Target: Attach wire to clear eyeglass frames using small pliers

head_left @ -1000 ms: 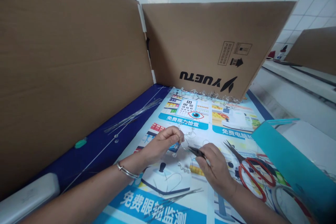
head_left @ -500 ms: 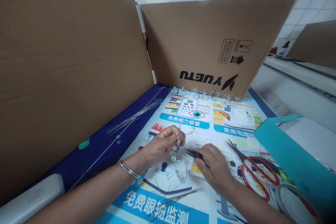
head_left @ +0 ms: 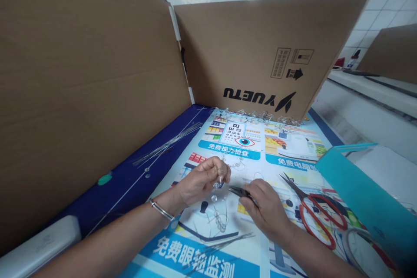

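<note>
My left hand (head_left: 206,178) pinches thin wire strung with clear beads (head_left: 214,198), over the middle of the printed sheet. A strand of beads and wire hangs below its fingers, down to a small cluster (head_left: 220,222). My right hand (head_left: 263,204) is closed around a pair of dark pliers (head_left: 239,191). The pliers' tips point left, close to the hanging strand; whether they touch it I cannot tell. Loose lengths of wire (head_left: 218,245) lie on the sheet in front of the hands.
Red-handled scissors (head_left: 317,213) lie right of my right hand, beside a clear round container (head_left: 365,247) and a teal folder (head_left: 361,200). Cardboard panels (head_left: 260,43) stand behind and left. Wire lengths (head_left: 169,143) rest on the blue strip. Beaded pieces (head_left: 257,116) line the back.
The beaded strand below my left hand has swung slightly left and lower. The pliers in my right hand have moved a little left. My left hand keeps its pinch.
</note>
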Action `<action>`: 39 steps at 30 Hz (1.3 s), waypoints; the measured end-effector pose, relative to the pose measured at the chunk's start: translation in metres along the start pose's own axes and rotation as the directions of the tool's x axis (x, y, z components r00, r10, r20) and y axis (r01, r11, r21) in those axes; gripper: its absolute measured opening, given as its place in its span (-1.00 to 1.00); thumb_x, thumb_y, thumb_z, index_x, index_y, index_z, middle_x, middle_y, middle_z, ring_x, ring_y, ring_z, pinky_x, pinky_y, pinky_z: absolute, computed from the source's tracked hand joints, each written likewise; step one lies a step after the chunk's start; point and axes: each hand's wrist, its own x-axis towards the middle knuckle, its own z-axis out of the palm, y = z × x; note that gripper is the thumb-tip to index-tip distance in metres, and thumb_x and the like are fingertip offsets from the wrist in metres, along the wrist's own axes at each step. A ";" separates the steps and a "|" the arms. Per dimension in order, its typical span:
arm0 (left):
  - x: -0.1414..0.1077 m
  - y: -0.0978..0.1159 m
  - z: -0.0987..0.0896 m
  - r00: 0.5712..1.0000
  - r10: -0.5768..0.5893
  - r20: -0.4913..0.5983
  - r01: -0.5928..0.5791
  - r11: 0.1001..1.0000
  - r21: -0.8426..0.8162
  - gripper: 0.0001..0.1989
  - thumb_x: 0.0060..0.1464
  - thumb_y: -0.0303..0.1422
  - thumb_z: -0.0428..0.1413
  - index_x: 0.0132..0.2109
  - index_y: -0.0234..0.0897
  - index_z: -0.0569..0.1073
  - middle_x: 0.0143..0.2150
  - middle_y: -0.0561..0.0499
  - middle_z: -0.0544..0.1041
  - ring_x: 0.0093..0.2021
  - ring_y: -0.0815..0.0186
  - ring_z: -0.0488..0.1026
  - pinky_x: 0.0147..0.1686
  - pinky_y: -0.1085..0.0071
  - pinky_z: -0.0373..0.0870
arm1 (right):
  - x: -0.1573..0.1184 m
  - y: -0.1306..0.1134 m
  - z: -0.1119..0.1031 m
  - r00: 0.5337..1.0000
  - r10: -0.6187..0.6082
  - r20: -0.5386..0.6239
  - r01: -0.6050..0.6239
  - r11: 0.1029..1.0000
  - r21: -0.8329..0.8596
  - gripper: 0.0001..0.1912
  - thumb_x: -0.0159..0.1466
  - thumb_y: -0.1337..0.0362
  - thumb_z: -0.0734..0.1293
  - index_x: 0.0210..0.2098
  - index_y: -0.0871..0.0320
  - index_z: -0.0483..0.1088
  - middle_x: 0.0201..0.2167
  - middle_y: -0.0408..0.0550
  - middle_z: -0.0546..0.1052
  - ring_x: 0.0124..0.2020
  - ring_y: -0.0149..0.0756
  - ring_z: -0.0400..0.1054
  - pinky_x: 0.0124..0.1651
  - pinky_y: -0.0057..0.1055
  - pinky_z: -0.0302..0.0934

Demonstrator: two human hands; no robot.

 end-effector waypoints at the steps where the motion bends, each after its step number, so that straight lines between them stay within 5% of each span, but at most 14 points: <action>1: 0.000 0.000 0.000 1.000 -0.003 -0.010 0.004 1.000 0.012 -0.68 -0.07 -0.15 0.13 -0.47 -0.28 0.22 -0.56 0.09 0.23 -0.41 0.35 0.27 -0.33 0.37 0.20 | 0.000 0.000 0.000 1.000 -0.004 -0.004 0.004 1.000 0.002 -0.79 0.25 0.19 0.15 -0.29 0.17 0.33 -0.38 -0.02 0.35 -0.31 -0.29 0.20 -0.27 -0.35 0.12; 9: 0.007 -0.005 -0.006 0.956 -0.044 -0.292 0.098 0.980 0.173 -0.75 0.07 -0.20 0.00 -0.41 -0.30 0.24 -0.49 0.07 0.30 -0.48 0.44 0.25 -0.46 0.49 0.15 | 0.006 0.002 -0.002 0.973 0.229 -0.022 -0.222 0.960 0.172 -0.76 0.27 0.17 0.11 -0.45 0.14 0.23 -0.51 -0.14 0.29 -0.44 -0.39 0.20 -0.38 -0.46 0.10; 14: 0.006 -0.010 -0.006 0.921 -0.008 -0.390 0.071 0.986 0.148 -0.77 0.08 -0.22 -0.01 -0.42 -0.28 0.23 -0.51 0.12 0.29 -0.49 0.46 0.25 -0.43 0.51 0.18 | 0.008 0.003 0.000 0.977 0.215 -0.012 -0.205 0.945 0.254 -0.81 0.16 0.16 0.27 -0.44 0.15 0.25 -0.49 -0.15 0.29 -0.45 -0.40 0.19 -0.38 -0.47 0.10; 27: -0.001 -0.015 0.008 0.898 -0.092 -0.431 0.081 0.996 -0.044 -0.80 0.08 -0.25 0.00 -0.39 -0.29 0.24 -0.49 0.10 0.29 -0.46 0.46 0.29 -0.46 0.52 0.21 | 0.006 -0.005 0.012 0.991 0.134 0.027 -0.136 0.947 0.290 -0.87 0.11 0.26 0.32 -0.36 0.15 0.31 -0.41 -0.09 0.35 -0.35 -0.34 0.24 -0.29 -0.42 0.15; 39: 0.000 -0.020 0.005 0.891 -0.129 -0.435 0.112 0.992 -0.066 -0.81 0.08 -0.26 0.00 -0.39 -0.29 0.23 -0.50 0.09 0.31 -0.49 0.46 0.29 -0.48 0.53 0.20 | 0.010 -0.008 0.004 0.939 0.322 0.117 -0.341 0.850 0.401 -0.91 0.11 0.27 0.29 -0.44 0.15 0.30 -0.49 -0.18 0.32 -0.45 -0.42 0.19 -0.37 -0.51 0.09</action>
